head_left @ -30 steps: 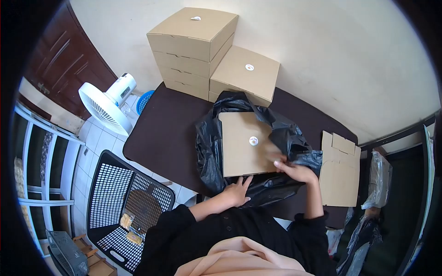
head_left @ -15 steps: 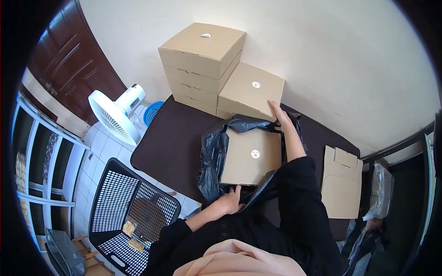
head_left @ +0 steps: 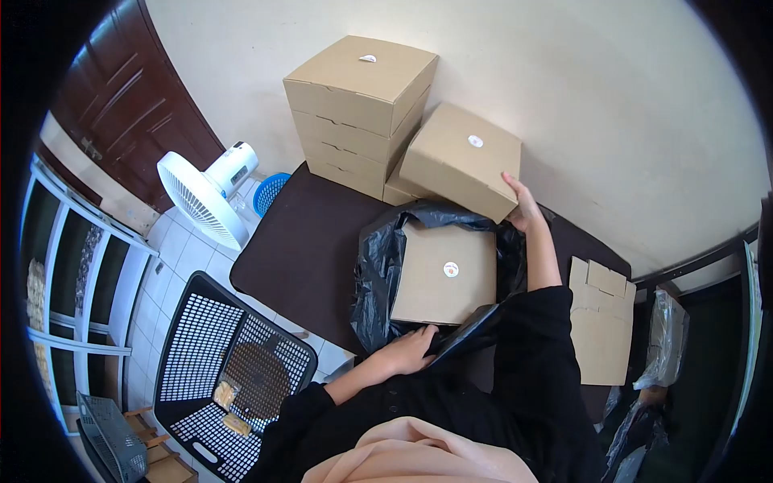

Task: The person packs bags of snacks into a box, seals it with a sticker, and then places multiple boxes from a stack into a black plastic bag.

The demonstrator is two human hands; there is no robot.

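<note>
A brown cardboard box with a round sticker (head_left: pixel 447 278) lies inside an open black plastic bag (head_left: pixel 374 270) on the dark table. My left hand (head_left: pixel 412 351) is at the front edge of this box, fingers curled at the bag's rim. Behind the bag, my right hand (head_left: pixel 523 206) grips the right corner of another stickered box (head_left: pixel 463 161), which is tilted and partly raised over a lower box (head_left: pixel 396 190). To its left stands a stack of several boxes (head_left: pixel 346 105).
Flattened cardboard (head_left: pixel 600 330) lies at the table's right. At the left are a white fan (head_left: pixel 201 193), a blue basket (head_left: pixel 270 193) and a black crate (head_left: pixel 201 346) with small packets. Plastic-wrapped items (head_left: pixel 667 338) hang at the right, beyond the table.
My right hand has closed on the rear box's corner and shifted it right, tilting it off the one below. My left hand has moved slightly right along the front box's edge.
</note>
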